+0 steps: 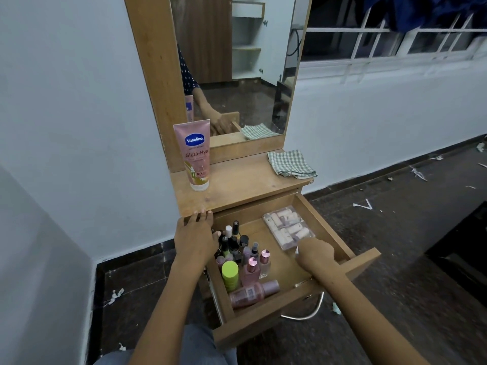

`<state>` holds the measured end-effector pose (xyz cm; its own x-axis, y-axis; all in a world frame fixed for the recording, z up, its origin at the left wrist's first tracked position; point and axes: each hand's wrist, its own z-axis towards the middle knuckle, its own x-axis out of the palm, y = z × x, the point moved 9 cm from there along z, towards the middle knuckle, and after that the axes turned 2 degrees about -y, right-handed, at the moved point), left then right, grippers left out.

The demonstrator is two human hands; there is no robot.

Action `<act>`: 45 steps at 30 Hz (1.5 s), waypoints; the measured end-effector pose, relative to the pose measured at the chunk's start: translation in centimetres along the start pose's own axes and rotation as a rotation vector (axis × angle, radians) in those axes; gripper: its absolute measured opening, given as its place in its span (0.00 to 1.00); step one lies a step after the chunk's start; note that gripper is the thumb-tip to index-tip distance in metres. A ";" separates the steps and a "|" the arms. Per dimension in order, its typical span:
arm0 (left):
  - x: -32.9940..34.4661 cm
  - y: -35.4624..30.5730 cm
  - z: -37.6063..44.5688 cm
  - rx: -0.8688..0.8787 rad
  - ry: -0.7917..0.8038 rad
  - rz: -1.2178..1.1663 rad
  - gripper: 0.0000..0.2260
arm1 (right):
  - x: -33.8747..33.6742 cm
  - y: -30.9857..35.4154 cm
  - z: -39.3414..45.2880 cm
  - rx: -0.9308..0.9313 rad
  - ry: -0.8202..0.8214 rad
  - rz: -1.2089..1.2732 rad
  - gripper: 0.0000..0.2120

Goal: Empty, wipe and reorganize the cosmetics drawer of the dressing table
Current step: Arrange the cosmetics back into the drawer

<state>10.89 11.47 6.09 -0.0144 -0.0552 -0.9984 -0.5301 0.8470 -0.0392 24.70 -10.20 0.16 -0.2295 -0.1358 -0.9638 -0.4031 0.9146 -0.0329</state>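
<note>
Our right hand (315, 252) reaches into the open drawer (362, 264), fingers seemingly curled on the clear case (288, 229); our left hand (195, 235) rests flat on the surface (245, 183) edge. We're emptying: bottles (237, 248) remain, so lift the case out next.

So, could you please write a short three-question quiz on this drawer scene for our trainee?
1. True or false: the checked cloth lies inside the drawer.
2. Which hand reaches the clear case? A left hand B right hand
3. What stands on the tabletop near the mirror?

Key: 1 false, it lies on the tabletop. 2 B. 3 the lotion tube.
</note>
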 end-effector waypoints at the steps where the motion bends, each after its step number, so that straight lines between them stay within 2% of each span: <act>1: 0.0 0.0 0.0 -0.001 -0.005 -0.008 0.25 | -1.0 1.1 -0.2 -0.039 -0.042 0.032 0.15; 6: -0.4 0.0 -0.3 -0.003 -0.043 -0.040 0.24 | -7.5 8.1 -0.3 -0.304 -0.319 0.378 0.14; 9: -0.5 0.0 -0.3 -0.006 -0.042 -0.050 0.24 | -10.9 12.0 0.2 -0.415 -0.445 0.650 0.17; 12: -0.6 0.1 -0.2 -0.009 -0.032 -0.045 0.24 | -12.9 15.2 1.5 -0.436 -0.495 0.902 0.24; 15: -0.7 0.1 -0.3 -0.008 -0.020 -0.037 0.24 | -13.7 18.0 2.7 -0.433 -0.475 1.065 0.33; 18: -0.8 0.1 -0.1 -0.004 -0.020 -0.033 0.24 | -14.1 19.6 3.4 -0.408 -0.496 1.097 0.42; 21: -0.7 0.2 -0.1 -0.007 -0.017 -0.039 0.24 | -14.6 20.5 3.3 -0.399 -0.560 1.090 0.44; 30: -0.6 0.2 0.0 0.006 -0.015 -0.031 0.24 | -15.0 21.4 3.7 -0.364 -0.628 1.091 0.34; 35: -0.6 0.2 0.0 0.002 -0.015 -0.019 0.24 | -15.0 20.7 3.8 -0.401 -0.628 1.113 0.32; 39: -0.6 0.1 -0.1 0.006 -0.013 -0.009 0.24 | -14.9 17.8 3.1 -0.403 -0.645 1.134 0.32; 43: -0.5 0.2 0.0 0.014 -0.020 -0.021 0.24 | -15.1 11.9 1.9 -0.408 -0.646 1.110 0.31; 45: -0.4 0.3 0.0 0.014 -0.018 -0.023 0.24 | -14.7 8.6 1.6 -0.409 -0.577 1.052 0.32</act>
<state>10.77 11.71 6.43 0.0133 -0.0653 -0.9978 -0.5186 0.8527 -0.0627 25.99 0.28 13.64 -0.2273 0.8620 -0.4530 -0.5287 0.2815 0.8008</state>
